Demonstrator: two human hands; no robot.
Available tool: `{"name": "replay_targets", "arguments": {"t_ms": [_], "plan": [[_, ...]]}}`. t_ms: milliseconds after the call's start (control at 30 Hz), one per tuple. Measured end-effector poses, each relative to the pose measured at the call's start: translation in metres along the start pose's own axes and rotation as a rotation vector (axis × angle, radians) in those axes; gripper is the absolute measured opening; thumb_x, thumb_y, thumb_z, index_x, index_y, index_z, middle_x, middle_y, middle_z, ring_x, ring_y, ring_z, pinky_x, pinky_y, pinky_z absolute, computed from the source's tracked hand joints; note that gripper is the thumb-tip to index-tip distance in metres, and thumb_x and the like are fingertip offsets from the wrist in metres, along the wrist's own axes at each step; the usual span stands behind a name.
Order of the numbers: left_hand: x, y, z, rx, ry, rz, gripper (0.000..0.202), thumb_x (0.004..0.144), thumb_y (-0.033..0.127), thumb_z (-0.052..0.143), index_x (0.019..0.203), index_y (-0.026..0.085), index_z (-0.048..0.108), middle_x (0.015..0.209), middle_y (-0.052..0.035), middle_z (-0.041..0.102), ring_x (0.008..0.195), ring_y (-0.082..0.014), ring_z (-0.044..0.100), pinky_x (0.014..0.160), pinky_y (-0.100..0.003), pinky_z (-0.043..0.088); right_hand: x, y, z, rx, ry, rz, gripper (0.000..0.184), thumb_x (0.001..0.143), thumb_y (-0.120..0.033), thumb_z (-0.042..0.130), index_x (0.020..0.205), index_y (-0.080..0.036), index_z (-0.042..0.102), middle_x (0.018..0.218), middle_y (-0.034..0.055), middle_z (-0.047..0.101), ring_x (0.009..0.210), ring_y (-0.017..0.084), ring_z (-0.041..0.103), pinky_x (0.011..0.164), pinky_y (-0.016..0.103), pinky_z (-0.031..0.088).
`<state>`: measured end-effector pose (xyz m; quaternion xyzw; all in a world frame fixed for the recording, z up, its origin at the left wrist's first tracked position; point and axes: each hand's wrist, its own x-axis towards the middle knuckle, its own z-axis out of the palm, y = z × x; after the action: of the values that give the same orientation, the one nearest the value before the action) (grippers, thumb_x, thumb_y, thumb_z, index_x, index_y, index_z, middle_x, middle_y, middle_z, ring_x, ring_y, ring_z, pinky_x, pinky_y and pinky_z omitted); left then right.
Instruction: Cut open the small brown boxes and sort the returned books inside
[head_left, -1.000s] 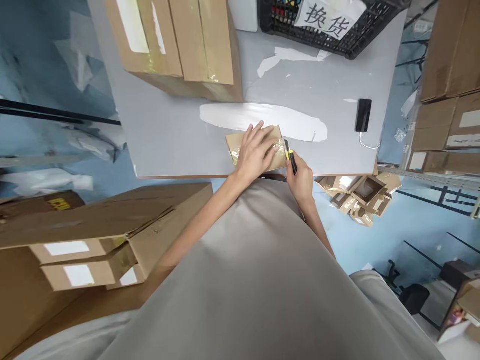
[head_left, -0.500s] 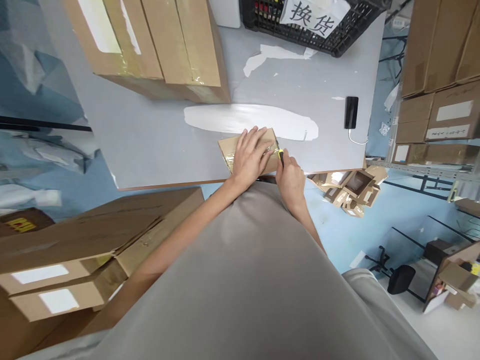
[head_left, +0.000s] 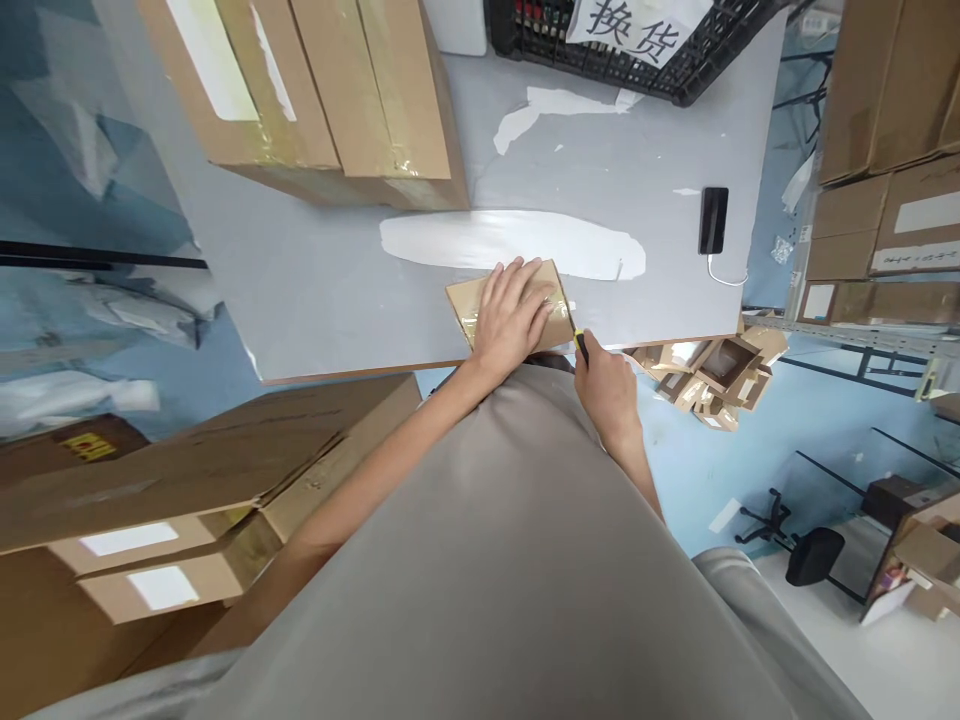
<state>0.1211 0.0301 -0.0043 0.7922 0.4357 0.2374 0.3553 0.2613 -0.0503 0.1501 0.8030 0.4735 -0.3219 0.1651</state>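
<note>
A small taped cardboard box [head_left: 556, 330] rests at the table's front edge, close against my body. Across its top lies my left hand [head_left: 511, 312], fingers stretched out and pressing on it. My right hand [head_left: 607, 388] is wrapped round a yellow and black utility knife [head_left: 580, 345]. The knife's front end is at the box's right edge; its blade is too small to make out. Clear tape shines on the box top, partly covered by my left hand.
On the grey table [head_left: 330, 300], two large taped cartons [head_left: 397, 110] stand back left, a black crate [head_left: 600, 65] at the back, a phone [head_left: 713, 220] with a cable at right. Stacked boxes [head_left: 165, 585] sit lower left; opened cartons [head_left: 724, 365] lie on the floor at right.
My right hand has drawn the knife down along the box's right edge, towards my body. My left hand stays on the box. The whole view has shifted slightly.
</note>
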Motion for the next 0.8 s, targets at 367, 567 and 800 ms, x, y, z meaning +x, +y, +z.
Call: {"name": "replay_targets", "arguments": {"t_ms": [367, 567, 800], "plan": [[-0.067, -0.060, -0.052, 0.049, 0.140, -0.026, 0.051, 0.117, 0.064, 0.044, 0.137, 0.031, 0.077, 0.167, -0.0141, 0.065, 0.165, -0.0361, 0.053, 0.137, -0.069, 0.038, 0.163, 0.060, 0.087, 0.803, 0.067, -0.036, 0.039, 0.108, -0.059, 0.060, 0.103, -0.021, 0.066, 0.108, 0.0116, 0.086, 0.077, 0.020, 0.082, 0.076, 0.032, 0.067], [-0.108, -0.064, -0.078, 0.068, 0.229, -0.183, 0.051, 0.116, 0.064, 0.047, 0.148, 0.034, 0.075, 0.166, -0.0158, 0.066, 0.158, -0.0363, 0.059, 0.130, -0.067, 0.046, 0.187, 0.022, 0.110, 0.751, -0.004, -0.167, 0.040, 0.106, -0.060, 0.067, 0.092, -0.023, 0.063, 0.091, 0.0053, 0.080, 0.091, 0.024, 0.085, 0.086, 0.035, 0.070], [-0.103, -0.053, -0.074, -0.037, 0.217, -0.290, 0.095, 0.101, 0.088, 0.059, 0.174, 0.028, 0.052, 0.174, -0.0203, 0.055, 0.163, -0.0405, 0.052, 0.134, -0.062, 0.044, 0.144, 0.030, 0.077, 0.668, 0.119, -0.155, 0.045, 0.111, -0.059, 0.056, 0.105, -0.018, 0.071, 0.101, 0.0117, 0.083, 0.094, 0.025, 0.086, 0.082, 0.031, 0.069]]}}
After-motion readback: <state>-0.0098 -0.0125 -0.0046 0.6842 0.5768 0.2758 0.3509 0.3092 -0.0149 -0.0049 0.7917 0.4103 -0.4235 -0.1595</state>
